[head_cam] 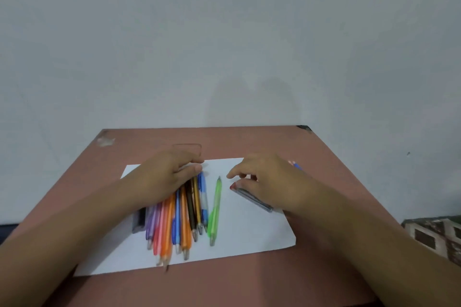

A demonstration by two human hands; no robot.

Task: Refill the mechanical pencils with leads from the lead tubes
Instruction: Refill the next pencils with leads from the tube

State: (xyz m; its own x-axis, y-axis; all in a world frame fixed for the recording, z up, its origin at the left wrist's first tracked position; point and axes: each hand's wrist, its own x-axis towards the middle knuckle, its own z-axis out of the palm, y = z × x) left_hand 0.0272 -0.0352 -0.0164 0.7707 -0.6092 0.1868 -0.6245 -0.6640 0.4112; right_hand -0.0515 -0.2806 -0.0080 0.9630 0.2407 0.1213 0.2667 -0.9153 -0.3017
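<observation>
Home room, small brown table [249,142], bare pale wall [224,32]

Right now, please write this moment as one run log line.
left hand: rests on pencils | right hand: on grey tube | green pencil: alone on paper

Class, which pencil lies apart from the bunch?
The green pencil: it lies alone on the paper, while the others sit bunched under the left hand.

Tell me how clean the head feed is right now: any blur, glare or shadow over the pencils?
Head view: soft, slightly motion-blurred, especially the bundle of pencils under the left hand; the green pencil reads clearer. No glare on the white paper. Lighting is flat and dim, with a faint shadow on the wall.
</observation>
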